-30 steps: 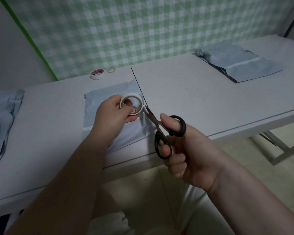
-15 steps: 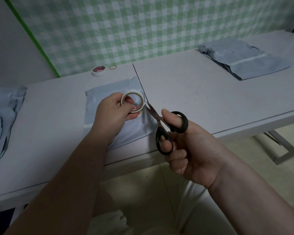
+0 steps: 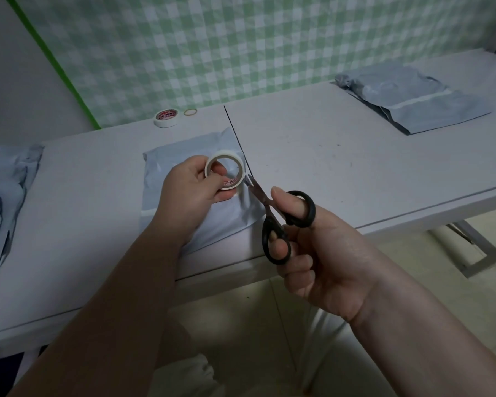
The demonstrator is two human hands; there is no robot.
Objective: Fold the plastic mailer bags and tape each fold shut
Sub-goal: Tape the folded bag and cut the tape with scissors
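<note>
A folded grey-blue mailer bag (image 3: 181, 150) lies on the white table (image 3: 312, 156) in front of me. Above it my left hand (image 3: 191, 196) grips a white tape roll (image 3: 225, 173), fingers through its core. A short tab of tape hangs from the roll's right side. My right hand (image 3: 321, 259) holds black-handled scissors (image 3: 281, 222), thumb in the upper loop, a finger in the lower one. The blade tips sit at the tape tab, just right of the roll.
A second tape roll (image 3: 166, 118) and a rubber band (image 3: 190, 111) lie at the table's back. More grey mailer bags lie at the far right (image 3: 413, 104) and crumpled at the left edge (image 3: 3, 196). A seam splits the two tabletops.
The scissors' tips have closed in on the tape tab beside the roll. Both hands sit slightly higher and steadier over the bag.
</note>
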